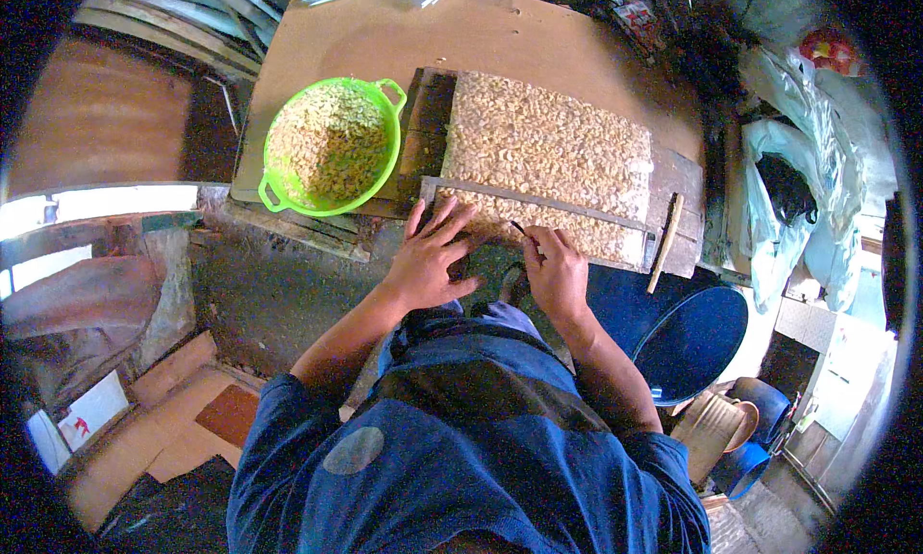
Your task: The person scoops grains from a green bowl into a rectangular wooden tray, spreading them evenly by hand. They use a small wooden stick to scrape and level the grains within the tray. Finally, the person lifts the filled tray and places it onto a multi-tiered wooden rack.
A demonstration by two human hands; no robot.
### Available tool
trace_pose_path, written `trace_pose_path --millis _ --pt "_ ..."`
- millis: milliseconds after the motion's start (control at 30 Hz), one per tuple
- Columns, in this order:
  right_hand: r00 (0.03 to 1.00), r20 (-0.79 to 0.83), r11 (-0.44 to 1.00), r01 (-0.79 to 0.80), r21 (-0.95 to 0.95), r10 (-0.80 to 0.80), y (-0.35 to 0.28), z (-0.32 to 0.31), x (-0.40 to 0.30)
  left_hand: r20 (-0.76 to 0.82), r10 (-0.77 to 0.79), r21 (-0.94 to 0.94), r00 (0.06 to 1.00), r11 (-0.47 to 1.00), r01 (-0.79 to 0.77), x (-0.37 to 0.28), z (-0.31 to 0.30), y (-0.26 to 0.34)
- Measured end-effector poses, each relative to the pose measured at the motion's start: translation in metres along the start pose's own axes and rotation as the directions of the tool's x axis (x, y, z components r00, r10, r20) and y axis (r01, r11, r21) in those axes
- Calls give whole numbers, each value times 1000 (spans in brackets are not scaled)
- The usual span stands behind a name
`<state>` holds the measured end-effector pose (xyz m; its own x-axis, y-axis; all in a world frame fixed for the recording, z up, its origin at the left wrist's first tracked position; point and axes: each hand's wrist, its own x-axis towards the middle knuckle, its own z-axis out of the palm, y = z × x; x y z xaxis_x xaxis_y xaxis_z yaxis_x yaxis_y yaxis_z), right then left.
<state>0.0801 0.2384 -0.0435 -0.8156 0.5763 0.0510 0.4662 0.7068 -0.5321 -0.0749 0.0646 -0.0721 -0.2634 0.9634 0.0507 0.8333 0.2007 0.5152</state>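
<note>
A flat slab of pale beans [548, 139], apparently under clear plastic, lies on a dark wooden board [427, 132]. Across its near part runs a straight grey strip [537, 202]. My left hand [433, 258] is spread with fingers apart, its fingertips at the strip's left end and the slab's near left corner. Pinched in the fingers of my right hand [555, 265] is a small dark, thin tool [517, 227], perhaps a blade, its tip at the slab's near edge. The rest of that tool is hidden by the fingers.
Left of the board, a green plastic colander [393, 150] holds loose pale beans [328, 135]. A wooden stick [665, 244] lies at the board's right end. Below stands a large blue drum [692, 345]. Plastic bags [782, 215] hang at right. A brown tabletop [404, 27] extends behind.
</note>
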Motion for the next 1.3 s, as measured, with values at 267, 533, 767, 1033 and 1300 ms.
trace_pose_path --millis 267,533,767,1033,1300 --pt "999 -21 997 25 68 -24 -10 5 4 -23 22 -14 999 1000 -22 -2 1 -3" --pt "998 48 999 44 -13 -43 -24 16 12 3 11 1 1000 1000 -11 -2 -2 -2" --pt "1000 -3 999 8 50 -8 -26 6 10 -53 6 -18 999 1000 -7 -7 -1 -7" --pt "1000 14 995 13 97 -14 -25 11 15 -62 -43 -40 997 998 41 -25 -9 -20" --pt "987 49 985 150 81 -155 -47 29 29 -68 -44 -17 997 999 43 -27 -5 -23"
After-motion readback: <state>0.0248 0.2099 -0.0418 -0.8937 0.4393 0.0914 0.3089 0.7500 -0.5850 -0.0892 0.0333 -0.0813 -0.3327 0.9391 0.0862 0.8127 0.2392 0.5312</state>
